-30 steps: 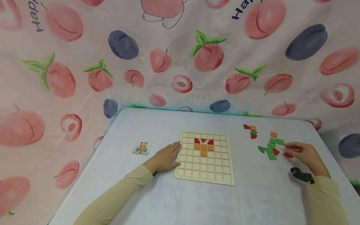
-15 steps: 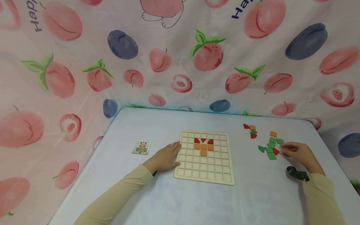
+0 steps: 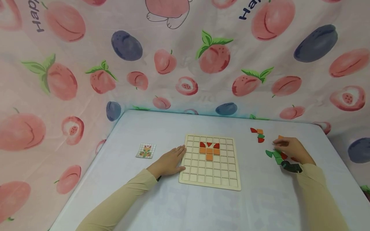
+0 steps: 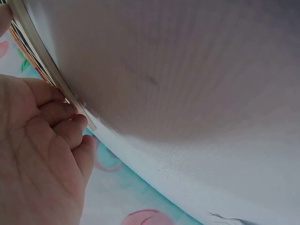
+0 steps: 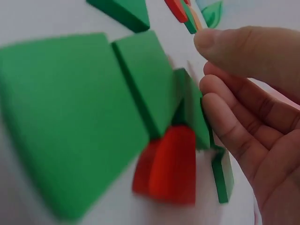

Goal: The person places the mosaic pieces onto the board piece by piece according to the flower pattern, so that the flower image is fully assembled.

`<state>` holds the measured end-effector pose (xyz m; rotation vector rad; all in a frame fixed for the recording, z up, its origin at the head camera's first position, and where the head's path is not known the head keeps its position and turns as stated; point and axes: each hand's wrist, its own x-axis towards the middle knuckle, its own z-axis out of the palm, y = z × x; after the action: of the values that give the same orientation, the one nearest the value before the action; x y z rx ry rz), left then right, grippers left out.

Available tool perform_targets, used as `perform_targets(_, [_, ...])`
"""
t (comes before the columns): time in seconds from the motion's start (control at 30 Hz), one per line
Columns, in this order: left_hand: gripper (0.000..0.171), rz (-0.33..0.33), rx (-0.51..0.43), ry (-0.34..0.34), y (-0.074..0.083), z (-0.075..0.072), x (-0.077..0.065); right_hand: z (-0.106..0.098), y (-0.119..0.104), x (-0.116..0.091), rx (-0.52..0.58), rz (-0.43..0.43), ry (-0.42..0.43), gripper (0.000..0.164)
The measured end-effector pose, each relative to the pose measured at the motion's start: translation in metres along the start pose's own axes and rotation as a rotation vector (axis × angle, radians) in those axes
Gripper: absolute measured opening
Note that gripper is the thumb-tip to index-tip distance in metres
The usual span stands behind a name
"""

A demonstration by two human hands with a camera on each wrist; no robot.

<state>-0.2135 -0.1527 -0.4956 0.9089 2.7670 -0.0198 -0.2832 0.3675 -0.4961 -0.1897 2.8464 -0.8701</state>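
Observation:
A cream wooden grid board (image 3: 209,179) lies mid-table, with several red and orange pieces set in its upper cells. My left hand (image 3: 170,160) rests along its left edge, fingers straight and thumb spread. From the left wrist view, the fingertips of the left hand (image 4: 47,145) lie right at the board's side. Over the loose pieces at the right is my right hand (image 3: 293,150), partly covering them. Close up, the thumb and fingers of the right hand (image 5: 262,103) stand apart beside green tiles (image 5: 70,112) and a red piece (image 5: 173,164).
A small printed card (image 3: 145,150) with a flower pattern on a grid lies left of the board. Another small cluster, with a green piece (image 3: 261,136) and an orange square (image 3: 260,131), lies toward the back right. A fruit-printed cloth (image 3: 173,38) rises behind the table.
My right hand has moved left and slightly away from me, from the red piece at the cluster's right side to over the green tiles. The left hand and the board have stayed put.

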Motion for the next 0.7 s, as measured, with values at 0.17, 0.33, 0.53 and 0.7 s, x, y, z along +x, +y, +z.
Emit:
perform_targets(0.17, [0.08,-0.003,-0.006,-0.003,0.001,0.0,0.0,0.0,-0.006,0.014,-0.006,-0.018,-0.031,0.037])
perform_targets(0.33, [0.081,-0.01,-0.011,-0.012,0.0,-0.001,0.001,0.002,-0.017,0.026,0.029,-0.035,-0.048,0.038])
perform_targets(0.53, [0.081,-0.01,-0.006,-0.014,0.0,0.0,0.001,0.009,-0.024,0.038,0.046,-0.036,-0.025,0.037])
perform_targets(0.7, [0.08,-0.004,-0.014,0.001,0.0,0.001,0.001,0.012,-0.028,0.049,0.048,-0.05,-0.013,0.039])
